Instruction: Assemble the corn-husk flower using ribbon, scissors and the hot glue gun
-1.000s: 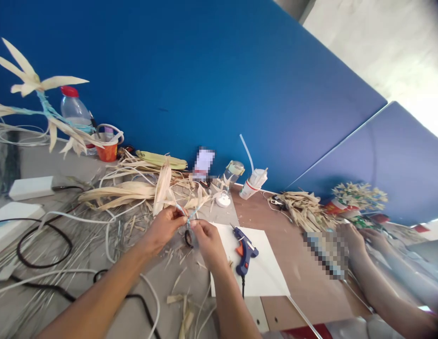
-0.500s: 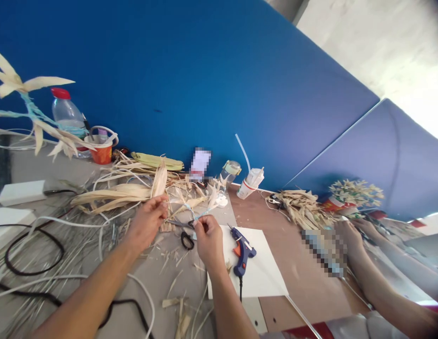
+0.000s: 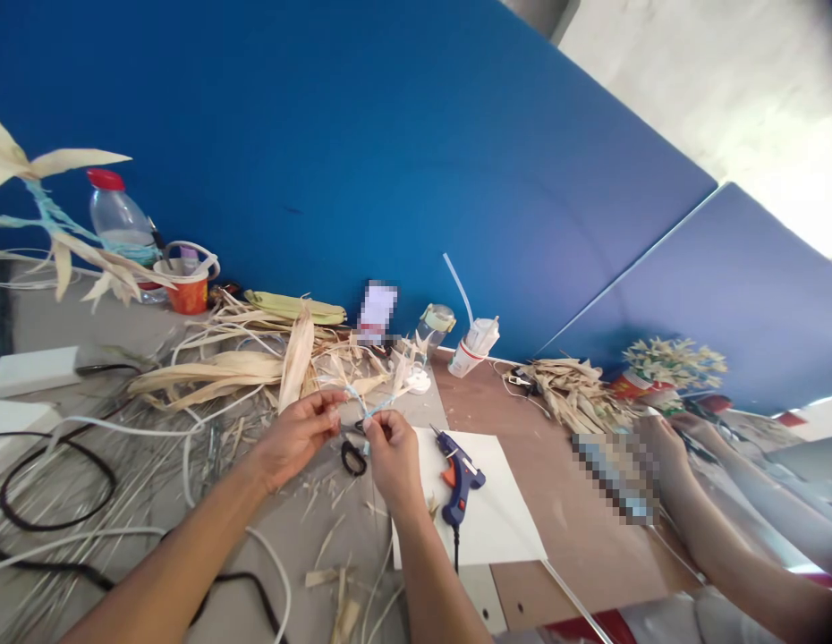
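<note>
My right hand (image 3: 393, 452) is closed in a pinch on the lower end of a small twig wrapped in light blue (image 3: 370, 411), with pale corn-husk leaves (image 3: 399, 371) on its tips. My left hand (image 3: 299, 438) is just left of it, its thumb and fingers stretched toward the twig with a small gap between them. Behind the left hand stands a broad dry corn husk (image 3: 296, 353). Black-handled scissors (image 3: 352, 458) lie below and between my hands, partly hidden. A blue glue gun (image 3: 462, 478) rests on a white sheet (image 3: 506, 519) right of my right hand.
Husk strips, a green-yellow husk (image 3: 295, 307), an orange cup (image 3: 188, 293) and a red-capped bottle (image 3: 121, 219) line the back left. Cables (image 3: 60, 519) cross the left side. A phone (image 3: 377, 309), glass jar (image 3: 435, 326) and paper cup (image 3: 466, 358) stand behind. A co-worker's hands (image 3: 664, 443) are at right.
My left hand has come away from the broad husk and moved right and down, closer to the twig. My right hand keeps its pinch in nearly the same place.
</note>
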Demonstrator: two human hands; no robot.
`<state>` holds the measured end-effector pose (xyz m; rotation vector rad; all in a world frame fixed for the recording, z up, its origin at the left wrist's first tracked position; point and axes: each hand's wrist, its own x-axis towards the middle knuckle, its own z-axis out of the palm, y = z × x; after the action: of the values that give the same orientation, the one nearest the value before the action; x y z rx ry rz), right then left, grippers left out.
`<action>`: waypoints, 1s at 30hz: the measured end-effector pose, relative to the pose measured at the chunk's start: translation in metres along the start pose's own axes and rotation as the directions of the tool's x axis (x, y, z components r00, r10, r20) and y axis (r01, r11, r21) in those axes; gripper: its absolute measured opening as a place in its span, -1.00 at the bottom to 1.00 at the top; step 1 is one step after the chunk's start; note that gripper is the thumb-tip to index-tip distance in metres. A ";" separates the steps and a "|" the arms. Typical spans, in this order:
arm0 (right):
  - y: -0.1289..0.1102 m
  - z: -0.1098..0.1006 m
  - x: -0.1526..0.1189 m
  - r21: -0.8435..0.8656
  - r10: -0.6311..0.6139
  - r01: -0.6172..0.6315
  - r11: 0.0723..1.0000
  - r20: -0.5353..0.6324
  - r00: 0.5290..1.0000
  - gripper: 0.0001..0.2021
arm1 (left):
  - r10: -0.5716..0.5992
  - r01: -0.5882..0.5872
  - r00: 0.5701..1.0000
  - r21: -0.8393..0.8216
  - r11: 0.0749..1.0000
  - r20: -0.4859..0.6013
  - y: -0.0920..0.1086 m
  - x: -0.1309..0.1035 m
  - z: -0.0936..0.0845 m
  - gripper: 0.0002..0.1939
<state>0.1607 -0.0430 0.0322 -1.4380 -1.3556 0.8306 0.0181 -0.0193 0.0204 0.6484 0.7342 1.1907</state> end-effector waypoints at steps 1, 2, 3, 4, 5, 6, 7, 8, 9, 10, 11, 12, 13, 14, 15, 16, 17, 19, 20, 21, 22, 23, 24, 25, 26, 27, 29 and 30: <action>0.000 0.000 0.000 0.003 -0.003 0.003 1.000 -0.002 1.000 -0.86 | 0.008 -0.008 1.000 0.020 1.000 -0.018 -0.001 0.000 0.000 -0.71; 0.001 0.000 0.000 0.005 -0.006 0.006 1.000 -0.005 1.000 -0.86 | 0.016 -0.015 0.999 0.048 0.999 -0.033 -0.003 0.001 -0.001 -0.74; 0.001 0.000 0.000 0.007 -0.008 0.008 1.000 -0.006 1.000 -0.86 | 0.023 -0.019 0.999 0.082 0.996 -0.042 -0.004 0.002 -0.002 -0.76; 0.001 0.000 0.000 0.006 -0.009 0.009 1.000 -0.007 1.000 -0.86 | 0.027 -0.022 0.999 0.119 0.993 -0.047 -0.005 0.003 -0.003 -0.77; 0.001 0.000 0.000 0.005 -0.009 0.009 1.000 -0.006 1.000 -0.86 | 0.036 -0.027 0.998 0.161 0.987 -0.051 -0.007 0.004 -0.005 -0.76; 0.001 0.000 0.000 0.005 -0.008 0.008 1.000 -0.003 1.000 -0.86 | 0.048 -0.036 0.997 0.208 0.978 -0.054 -0.008 0.005 -0.006 -0.76; 0.000 0.000 0.000 0.006 -0.005 0.005 1.000 0.000 1.000 -0.86 | 0.062 -0.047 0.997 0.263 0.964 -0.052 -0.010 0.005 -0.007 -0.75; 0.000 0.000 0.000 0.009 -0.002 0.002 1.000 0.005 1.000 -0.86 | 0.073 -0.056 0.997 0.323 0.945 -0.040 -0.011 0.006 -0.008 -0.76; 0.000 0.000 0.000 0.011 0.001 -0.001 1.000 0.008 1.000 -0.86 | 0.080 -0.063 0.996 0.377 0.924 -0.028 -0.012 0.006 -0.009 -0.76; -0.001 -0.001 0.000 0.011 0.004 -0.005 1.000 0.010 1.000 -0.86 | 0.079 -0.065 0.997 0.423 0.904 -0.014 -0.012 0.006 -0.008 -0.75; -0.001 -0.001 0.000 0.009 0.007 -0.007 1.000 0.010 1.000 -0.86 | 0.071 -0.063 0.997 0.458 0.887 -0.001 -0.013 0.005 -0.008 -0.74; -0.001 -0.001 0.000 0.007 0.008 -0.008 1.000 0.010 1.000 -0.86 | 0.062 -0.059 0.998 0.477 0.877 0.009 -0.013 0.004 -0.006 -0.73; -0.002 -0.001 0.000 0.005 0.008 -0.008 1.000 0.009 1.000 -0.86 | 0.061 -0.061 0.998 0.478 0.876 0.017 -0.012 0.003 -0.005 -0.73; -0.002 0.000 -0.001 0.005 0.008 -0.008 1.000 0.008 1.000 -0.87 | 0.065 -0.071 0.997 0.464 0.883 0.029 -0.011 0.001 -0.003 -0.72; -0.003 0.000 -0.001 0.008 0.007 -0.007 1.000 0.007 1.000 -0.87 | 0.071 -0.085 0.996 0.438 0.895 0.047 -0.011 0.000 -0.001 -0.70; -0.003 0.000 -0.001 0.013 0.005 -0.005 1.000 0.008 1.000 -0.87 | 0.082 -0.102 0.994 0.402 0.910 0.067 -0.010 -0.002 0.001 -0.68; -0.004 0.001 -0.001 0.020 0.004 -0.004 1.000 0.012 1.000 -0.87 | 0.088 -0.115 0.992 0.364 0.924 0.090 -0.010 -0.003 0.002 -0.66; -0.005 0.002 -0.002 0.035 0.002 -0.003 0.999 0.029 1.000 -0.87 | 0.078 -0.109 0.991 0.322 0.940 0.108 -0.011 -0.003 0.002 -0.67; -0.006 0.003 -0.003 0.038 0.003 -0.005 0.999 0.040 0.999 -0.87 | 0.072 -0.105 0.991 0.322 0.941 0.115 -0.012 -0.003 0.002 -0.67; -0.006 0.003 -0.003 0.037 0.008 -0.009 0.999 0.049 0.999 -0.87 | 0.066 -0.101 0.991 0.325 0.940 0.114 -0.013 -0.003 0.001 -0.67; -0.007 0.004 -0.004 0.031 0.014 -0.016 0.999 0.056 0.998 -0.86 | 0.062 -0.096 0.992 0.329 0.940 0.111 -0.015 -0.002 0.000 -0.67; -0.007 0.005 -0.005 0.025 0.019 -0.021 0.999 0.060 0.998 -0.86 | 0.057 -0.089 0.993 0.329 0.940 0.105 -0.015 -0.001 0.000 -0.67; -0.008 0.006 -0.006 0.020 0.021 -0.023 1.000 0.064 0.998 -0.86 | 0.053 -0.080 0.994 0.326 0.942 0.094 -0.016 -0.001 0.000 -0.67; -0.008 0.007 -0.007 0.019 0.021 -0.022 1.000 0.068 0.997 -0.87 | 0.045 -0.069 0.996 0.322 0.944 0.081 -0.016 -0.001 0.000 -0.67; -0.008 0.008 -0.008 0.021 0.017 -0.019 1.000 0.073 0.997 -0.86 | 0.036 -0.059 0.996 0.320 0.945 0.075 -0.015 -0.001 0.001 -0.68; -0.007 0.010 -0.009 0.026 0.011 -0.013 1.000 0.079 0.997 -0.85 | 0.026 -0.050 0.997 0.321 0.946 0.077 -0.014 -0.002 0.002 -0.69; -0.007 0.011 -0.009 0.037 0.000 -0.004 0.999 0.088 0.996 -0.82 | 0.011 -0.036 0.997 0.307 0.951 0.083 -0.012 -0.004 0.004 -0.72; -0.006 0.010 -0.009 0.041 -0.001 -0.003 0.999 0.091 0.996 -0.82 | 0.013 -0.036 0.997 0.289 0.957 0.082 -0.011 -0.004 0.004 -0.72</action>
<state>0.1477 -0.0504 0.0334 -1.3837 -1.3978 0.9289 0.0267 -0.0264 0.0153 0.9463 0.8434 1.0817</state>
